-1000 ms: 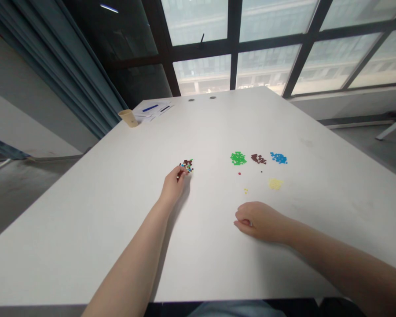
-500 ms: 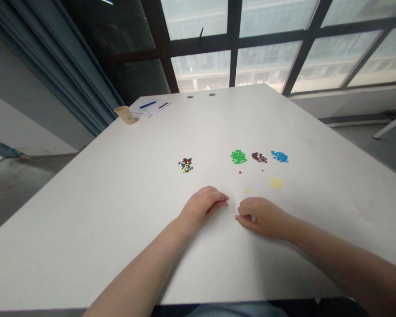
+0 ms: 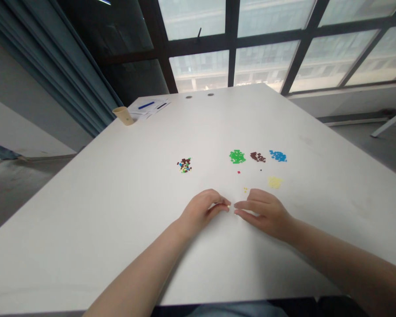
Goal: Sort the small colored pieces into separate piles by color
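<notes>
Under the left hand (image 3: 203,211) and right hand (image 3: 262,214), both bare skin, the white surface (image 3: 86,211) looks smooth and matt, with faint scuffs out past the right hand. Ahead of the hands lie tiny beads (image 3: 237,156), apparently plastic, too small for their finish to show. Farther beyond the left hand stands a matt tan paper cup (image 3: 123,116) beside matt white paper sheets (image 3: 148,108). Past the cup hangs a pleated blue-grey cloth curtain (image 3: 53,61); ahead, dark frames (image 3: 231,61) surround glossy glass panes (image 3: 191,20).
</notes>
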